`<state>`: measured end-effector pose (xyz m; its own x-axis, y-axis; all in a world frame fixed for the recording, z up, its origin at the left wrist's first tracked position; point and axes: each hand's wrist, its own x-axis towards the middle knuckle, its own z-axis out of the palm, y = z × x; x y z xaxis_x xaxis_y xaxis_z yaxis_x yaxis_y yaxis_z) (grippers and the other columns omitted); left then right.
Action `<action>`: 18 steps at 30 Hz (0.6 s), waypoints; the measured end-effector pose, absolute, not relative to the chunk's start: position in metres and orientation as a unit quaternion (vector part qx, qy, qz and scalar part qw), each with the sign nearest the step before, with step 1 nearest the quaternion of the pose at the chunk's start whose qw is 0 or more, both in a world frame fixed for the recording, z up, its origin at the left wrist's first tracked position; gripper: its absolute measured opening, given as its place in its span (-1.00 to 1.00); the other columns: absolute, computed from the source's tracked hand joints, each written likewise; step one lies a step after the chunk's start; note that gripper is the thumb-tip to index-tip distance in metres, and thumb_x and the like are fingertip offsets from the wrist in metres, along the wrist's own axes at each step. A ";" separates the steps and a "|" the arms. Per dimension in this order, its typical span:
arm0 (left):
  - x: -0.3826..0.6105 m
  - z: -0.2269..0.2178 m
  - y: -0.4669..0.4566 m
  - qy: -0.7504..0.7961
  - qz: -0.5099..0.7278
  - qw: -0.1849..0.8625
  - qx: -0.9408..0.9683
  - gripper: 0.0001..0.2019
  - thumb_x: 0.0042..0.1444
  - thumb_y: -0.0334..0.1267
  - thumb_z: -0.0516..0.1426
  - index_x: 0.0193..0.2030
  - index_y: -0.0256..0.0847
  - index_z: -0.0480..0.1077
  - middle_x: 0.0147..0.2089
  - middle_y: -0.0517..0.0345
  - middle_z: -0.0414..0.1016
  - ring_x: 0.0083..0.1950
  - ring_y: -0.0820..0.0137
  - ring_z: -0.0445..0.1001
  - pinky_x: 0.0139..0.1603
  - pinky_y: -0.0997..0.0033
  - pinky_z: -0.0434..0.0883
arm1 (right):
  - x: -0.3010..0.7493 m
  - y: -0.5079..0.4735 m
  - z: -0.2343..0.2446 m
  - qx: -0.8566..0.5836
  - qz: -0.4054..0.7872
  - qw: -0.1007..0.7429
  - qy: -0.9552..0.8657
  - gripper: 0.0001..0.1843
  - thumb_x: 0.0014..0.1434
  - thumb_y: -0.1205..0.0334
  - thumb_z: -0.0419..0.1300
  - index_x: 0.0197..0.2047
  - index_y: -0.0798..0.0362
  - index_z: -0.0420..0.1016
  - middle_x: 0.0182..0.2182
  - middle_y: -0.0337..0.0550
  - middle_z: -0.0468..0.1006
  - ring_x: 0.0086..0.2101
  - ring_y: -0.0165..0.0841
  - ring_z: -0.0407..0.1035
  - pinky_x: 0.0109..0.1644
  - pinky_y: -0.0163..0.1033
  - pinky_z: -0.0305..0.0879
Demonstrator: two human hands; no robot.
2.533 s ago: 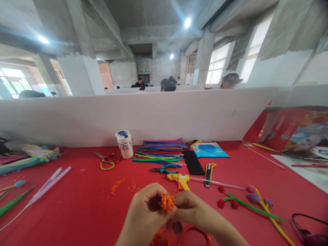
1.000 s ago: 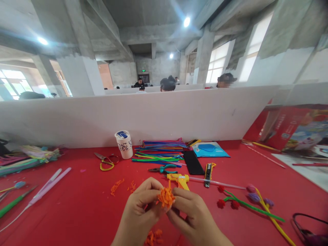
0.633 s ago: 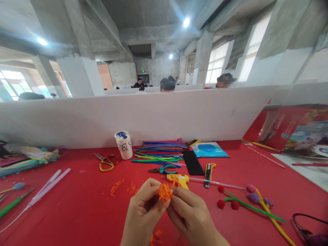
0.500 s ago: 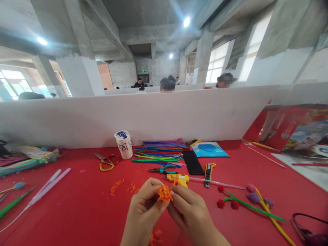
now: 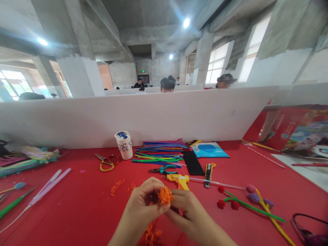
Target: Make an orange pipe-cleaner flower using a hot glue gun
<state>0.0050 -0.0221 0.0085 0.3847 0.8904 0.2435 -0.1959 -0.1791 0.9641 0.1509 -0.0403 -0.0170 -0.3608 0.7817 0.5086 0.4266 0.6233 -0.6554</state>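
Note:
Between my two hands is an orange flower-like bundle (image 5: 166, 195) of thin curled petals. My left hand (image 5: 145, 201) pinches it from the left, its thumb beneath. My right hand (image 5: 188, 206) has its fingers closed against the right side of the bundle; its fingertips are partly hidden behind it. Below, on the red table, lie more orange curled pieces (image 5: 153, 235), partly covered by my left wrist. Small orange scraps (image 5: 117, 187) are scattered to the left of my hands. Just beyond my right hand rests a yellow glue gun (image 5: 181, 180) with a clear stick.
Teal pliers (image 5: 166, 169), coloured pipe cleaners (image 5: 161, 150), a black phone (image 5: 193, 163) and a cutter (image 5: 208, 174) lie ahead. Scissors (image 5: 106, 163) and a white cup (image 5: 123, 145) stand farther left. Pipe-cleaner flowers (image 5: 253, 206) lie right. A white partition (image 5: 128, 118) closes the back.
The orange bundle has turned and now looks rounder, its petals gathered closer. My hands have shifted slightly, uncovering more of the orange pieces on the table below.

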 end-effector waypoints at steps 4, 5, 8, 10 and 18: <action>0.003 0.012 -0.023 0.300 0.442 0.641 0.551 -0.89 -0.28 -0.39 0.27 -0.61 -0.27 0.39 -0.53 0.25 0.24 -0.50 0.50 0.23 -0.51 0.53 0.22 | 0.151 -0.043 -0.009 -0.358 0.313 0.390 -0.789 -0.70 0.16 0.29 0.02 -0.60 0.08 0.17 -0.61 -0.35 0.18 -0.57 -0.55 0.07 -0.51 -0.43 -0.04; 0.003 0.014 -0.025 0.301 0.438 0.657 0.535 -0.86 -0.30 -0.38 0.29 -0.63 -0.27 0.37 -0.54 0.26 0.23 -0.52 0.52 0.22 -0.53 0.54 0.20 | 0.150 -0.043 -0.007 -0.359 0.322 0.388 -0.785 -0.69 0.16 0.26 0.03 -0.60 0.09 0.18 -0.62 -0.35 0.17 -0.57 -0.55 0.06 -0.51 -0.43 -0.04; 0.004 0.016 -0.028 0.314 0.438 0.666 0.516 -0.83 -0.29 -0.35 0.29 -0.65 -0.28 0.35 -0.54 0.28 0.21 -0.54 0.53 0.21 -0.54 0.54 0.19 | 0.149 -0.043 -0.007 -0.365 0.347 0.392 -0.770 -0.68 0.16 0.21 0.04 -0.61 0.10 0.22 -0.62 -0.33 0.21 -0.57 -0.54 0.09 -0.51 -0.42 -0.01; 0.004 0.015 -0.028 0.325 0.442 0.651 0.525 -0.84 -0.23 -0.31 0.27 -0.62 -0.28 0.36 -0.52 0.27 0.21 -0.54 0.53 0.22 -0.53 0.52 0.20 | 0.148 -0.043 -0.009 -0.374 0.383 0.398 -0.745 -0.67 0.16 0.16 0.02 -0.59 0.10 0.28 -0.62 -0.30 0.26 -0.58 -0.53 0.15 -0.52 -0.42 0.03; -0.003 0.000 -0.009 0.359 0.395 0.593 0.602 -0.83 -0.31 -0.34 0.28 -0.51 -0.26 0.41 -0.58 0.29 0.29 -0.53 0.51 0.20 -0.51 0.54 0.14 | 0.153 -0.035 -0.017 -0.360 0.617 0.514 -0.475 -0.69 0.02 0.04 0.15 -0.49 0.15 0.45 -0.69 -0.27 0.37 -0.75 -0.56 0.16 -0.68 -0.44 0.04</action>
